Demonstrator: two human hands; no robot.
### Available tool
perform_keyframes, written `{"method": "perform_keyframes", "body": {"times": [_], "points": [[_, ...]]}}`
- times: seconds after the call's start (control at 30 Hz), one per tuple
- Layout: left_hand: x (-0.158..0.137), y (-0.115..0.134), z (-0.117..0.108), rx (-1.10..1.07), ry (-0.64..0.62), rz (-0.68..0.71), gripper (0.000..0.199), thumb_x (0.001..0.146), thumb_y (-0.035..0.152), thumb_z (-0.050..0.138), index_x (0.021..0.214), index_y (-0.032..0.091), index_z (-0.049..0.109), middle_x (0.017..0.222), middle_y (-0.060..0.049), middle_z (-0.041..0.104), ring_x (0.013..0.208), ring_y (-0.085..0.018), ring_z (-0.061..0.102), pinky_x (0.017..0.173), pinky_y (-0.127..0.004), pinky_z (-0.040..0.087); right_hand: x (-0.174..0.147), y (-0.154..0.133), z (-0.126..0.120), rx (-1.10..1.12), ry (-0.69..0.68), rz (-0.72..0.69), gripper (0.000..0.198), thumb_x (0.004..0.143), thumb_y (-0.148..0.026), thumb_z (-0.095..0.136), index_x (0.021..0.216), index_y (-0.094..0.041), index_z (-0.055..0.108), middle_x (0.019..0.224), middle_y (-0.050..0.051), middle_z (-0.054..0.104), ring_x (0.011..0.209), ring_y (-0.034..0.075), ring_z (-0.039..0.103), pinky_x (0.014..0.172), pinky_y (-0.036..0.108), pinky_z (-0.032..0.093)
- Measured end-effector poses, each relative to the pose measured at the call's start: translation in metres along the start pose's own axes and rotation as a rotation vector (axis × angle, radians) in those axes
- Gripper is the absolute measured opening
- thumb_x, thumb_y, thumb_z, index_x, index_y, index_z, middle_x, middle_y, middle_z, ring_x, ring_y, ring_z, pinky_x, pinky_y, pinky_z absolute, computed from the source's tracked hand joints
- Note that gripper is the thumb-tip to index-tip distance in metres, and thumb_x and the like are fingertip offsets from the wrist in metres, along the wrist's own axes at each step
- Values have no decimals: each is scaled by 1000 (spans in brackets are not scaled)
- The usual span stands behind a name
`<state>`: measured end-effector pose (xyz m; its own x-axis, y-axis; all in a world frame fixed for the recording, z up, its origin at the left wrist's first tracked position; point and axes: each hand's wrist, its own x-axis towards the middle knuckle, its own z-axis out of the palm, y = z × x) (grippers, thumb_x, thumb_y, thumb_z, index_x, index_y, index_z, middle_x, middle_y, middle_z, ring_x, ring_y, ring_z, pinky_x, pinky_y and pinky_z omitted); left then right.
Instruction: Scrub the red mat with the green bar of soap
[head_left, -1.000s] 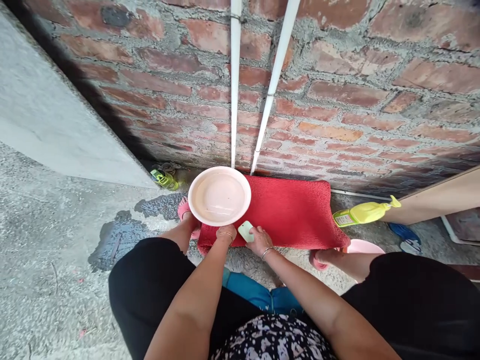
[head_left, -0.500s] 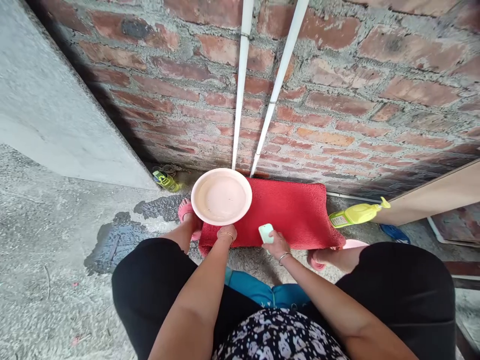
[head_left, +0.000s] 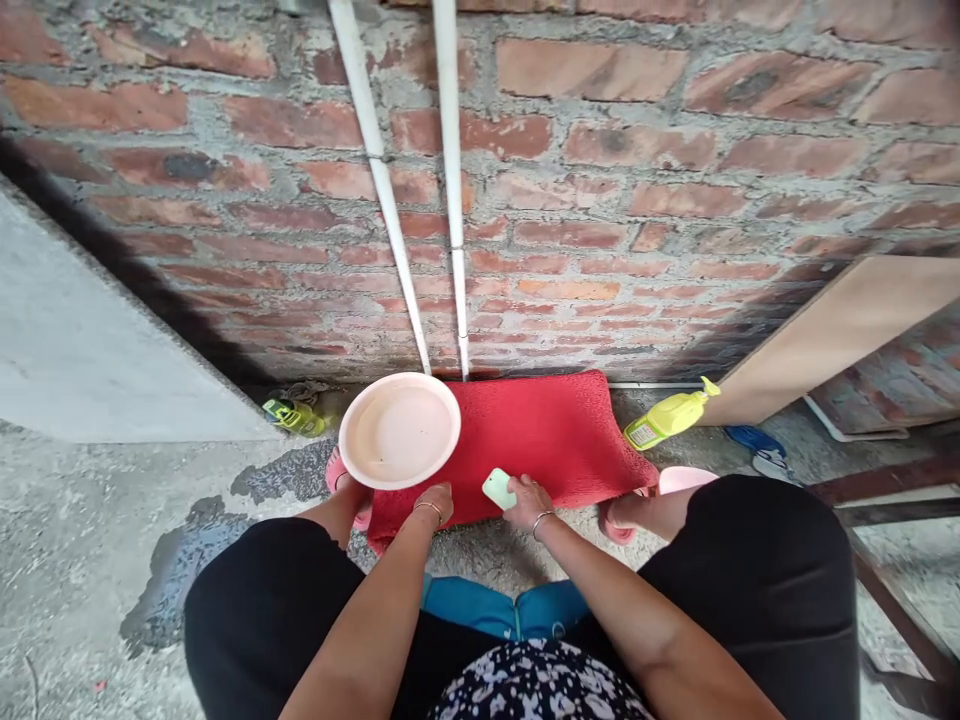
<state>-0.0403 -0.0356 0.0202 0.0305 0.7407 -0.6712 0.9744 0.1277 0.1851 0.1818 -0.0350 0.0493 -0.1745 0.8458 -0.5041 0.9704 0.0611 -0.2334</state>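
A plush red mat (head_left: 536,430) is spread before me, its near edge hanging down. My left hand (head_left: 436,502) is closed at the mat's near edge, just below the basin; its fingertips are hidden, but it seems to grip the mat. My right hand (head_left: 529,500) is wrapped round one end of a pale green scrub brush (head_left: 497,488), flat-backed with a small hole at its far end. The brush is over the mat's near part, its underside out of sight. A pale pink basin (head_left: 400,432) with shallow water stands at the mat's left end.
A yellow pump bottle (head_left: 670,417) leans by the mat's right end. Another yellow-green bottle (head_left: 296,417) is at left near wet concrete (head_left: 184,560). Behind rise a brick wall (head_left: 570,235) and two white pipes (head_left: 459,285). Part of a pink container (head_left: 684,480) shows beside my right leg.
The view has swung to the right and up, so everything sits further left. The brush has turned slightly in my right hand's grip. My left hand stays closed near the mat's edge.
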Motion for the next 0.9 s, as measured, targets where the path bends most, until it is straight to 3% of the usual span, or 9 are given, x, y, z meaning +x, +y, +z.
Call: {"method": "perform_keyframes", "body": {"times": [0.23, 0.37, 0.47, 0.57, 0.7, 0.9], "points": [[-12, 32, -14, 129, -75, 32, 34, 87, 14, 45, 116, 11, 63, 116, -17, 68, 113, -24, 63, 94, -32, 47, -15, 111, -35, 164, 41, 333, 48, 67, -27, 71, 113, -23, 59, 112, 7, 58, 97, 22, 59, 77, 29, 40], [-15, 62, -14, 149, -48, 22, 40, 86, 19, 50, 126, 14, 57, 128, -16, 61, 119, -24, 58, 99, -33, 44, -22, 144, -51, 204, 64, 445, 43, 71, -27, 67, 113, -20, 58, 115, 9, 57, 100, 24, 58, 78, 30, 40], [-21, 95, -12, 135, 71, 39, 61, 85, 33, 56, 143, 20, 41, 145, -15, 43, 131, -27, 45, 104, -38, 39, -16, 137, -56, 182, 67, 261, 43, 67, -23, 70, 109, -20, 59, 114, 8, 56, 101, 22, 55, 80, 28, 38], [-29, 127, -13, 113, 254, 186, 85, 76, 45, 66, 150, 24, 30, 153, -14, 31, 139, -31, 32, 110, -44, 32, -7, 113, -57, 128, -6, -16, 42, 61, -19, 74, 101, -21, 61, 109, 4, 57, 98, 20, 53, 78, 26, 36], [-39, 150, -22, 123, 178, 329, 97, 71, 49, 69, 153, 27, 22, 159, -10, 22, 145, -32, 19, 114, -51, 24, 2, 88, -59, 94, -35, -304, 32, 60, -16, 75, 89, -21, 62, 99, 2, 57, 89, 17, 52, 77, 26, 33], [-46, 154, -33, 100, 124, 296, 97, 70, 52, 69, 152, 29, 23, 151, -12, 37, 139, -34, 31, 112, -52, 26, 5, 76, -61, 185, -42, -398, 24, 60, -13, 74, 79, -20, 61, 92, 0, 57, 83, 14, 50, 72, 23, 32]]}}
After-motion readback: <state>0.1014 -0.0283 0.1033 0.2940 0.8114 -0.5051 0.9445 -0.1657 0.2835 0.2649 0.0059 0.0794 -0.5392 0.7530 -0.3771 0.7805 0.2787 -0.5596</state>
